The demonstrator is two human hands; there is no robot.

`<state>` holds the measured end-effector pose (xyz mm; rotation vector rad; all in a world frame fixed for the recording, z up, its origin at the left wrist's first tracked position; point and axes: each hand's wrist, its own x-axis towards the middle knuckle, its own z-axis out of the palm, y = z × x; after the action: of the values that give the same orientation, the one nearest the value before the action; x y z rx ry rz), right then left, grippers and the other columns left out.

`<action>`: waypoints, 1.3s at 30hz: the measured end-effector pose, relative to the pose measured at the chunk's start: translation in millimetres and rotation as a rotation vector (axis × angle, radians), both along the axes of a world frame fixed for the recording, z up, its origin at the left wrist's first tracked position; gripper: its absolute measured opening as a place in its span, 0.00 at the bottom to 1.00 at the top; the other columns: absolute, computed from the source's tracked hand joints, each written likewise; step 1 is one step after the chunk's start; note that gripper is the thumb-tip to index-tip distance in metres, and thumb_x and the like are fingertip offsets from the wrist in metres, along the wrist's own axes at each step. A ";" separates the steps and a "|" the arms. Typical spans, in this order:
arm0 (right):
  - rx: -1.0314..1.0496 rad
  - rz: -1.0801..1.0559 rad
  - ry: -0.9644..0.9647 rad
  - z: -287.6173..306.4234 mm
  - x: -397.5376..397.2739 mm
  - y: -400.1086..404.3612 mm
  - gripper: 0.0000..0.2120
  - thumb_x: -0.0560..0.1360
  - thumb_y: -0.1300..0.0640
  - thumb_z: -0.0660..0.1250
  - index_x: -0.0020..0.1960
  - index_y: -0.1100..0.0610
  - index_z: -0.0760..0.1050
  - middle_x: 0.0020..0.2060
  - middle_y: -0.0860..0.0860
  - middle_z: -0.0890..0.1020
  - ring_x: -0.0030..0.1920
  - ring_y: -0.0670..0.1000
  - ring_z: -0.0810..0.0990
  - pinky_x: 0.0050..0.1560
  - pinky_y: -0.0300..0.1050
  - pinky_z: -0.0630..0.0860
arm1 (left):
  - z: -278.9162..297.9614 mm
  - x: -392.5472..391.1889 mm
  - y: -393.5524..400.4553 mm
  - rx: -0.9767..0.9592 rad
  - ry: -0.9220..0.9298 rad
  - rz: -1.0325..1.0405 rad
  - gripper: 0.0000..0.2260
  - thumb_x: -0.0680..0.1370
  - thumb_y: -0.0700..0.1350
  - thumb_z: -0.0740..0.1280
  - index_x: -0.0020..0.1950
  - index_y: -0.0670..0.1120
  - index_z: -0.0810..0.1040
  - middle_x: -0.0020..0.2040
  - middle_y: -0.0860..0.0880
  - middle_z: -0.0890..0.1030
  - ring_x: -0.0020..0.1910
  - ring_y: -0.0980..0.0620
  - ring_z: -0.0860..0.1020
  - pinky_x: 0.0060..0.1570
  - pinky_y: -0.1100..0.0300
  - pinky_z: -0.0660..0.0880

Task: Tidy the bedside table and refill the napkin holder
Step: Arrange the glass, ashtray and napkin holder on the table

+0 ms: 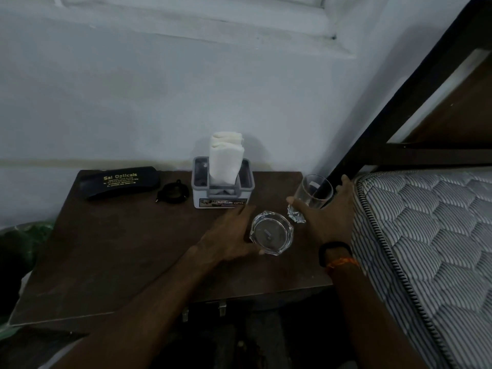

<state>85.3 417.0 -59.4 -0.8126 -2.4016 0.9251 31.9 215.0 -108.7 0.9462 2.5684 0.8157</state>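
Observation:
A grey napkin holder (223,194) stands at the back of the dark bedside table (111,251), with folded white napkins (226,158) sticking up out of it. My left hand (229,235) grips a clear glass ashtray (272,233) that rests on the table, with the thumb at its near rim. My right hand (330,214) holds a tall clear drinking glass (314,193), tilted, near the table's right edge. A crumpled silver foil wrapper (296,216) lies under that glass, by the thumb.
A black spectacle case (119,182) marked "Sai Opticals" lies at the back left, with a coiled black cable (172,194) beside it. A striped mattress (426,249) and dark bed frame (394,102) border the right. The wall is just behind. Something green (29,235) sits at the left.

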 end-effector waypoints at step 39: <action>0.063 0.330 -0.009 1.8 12.7 -19.7 0.37 0.57 0.38 0.78 0.60 0.49 0.67 0.50 0.42 0.78 0.48 0.45 0.80 0.50 0.47 0.81 | -12.3 -0.5 13.7 0.149 -0.069 0.059 0.35 0.61 0.57 0.80 0.64 0.51 0.72 0.57 0.53 0.75 0.51 0.55 0.75 0.49 0.56 0.78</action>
<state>98.0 397.2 -57.6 -0.4034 -2.6062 0.9593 31.4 228.7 -121.0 0.8698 2.5153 1.0500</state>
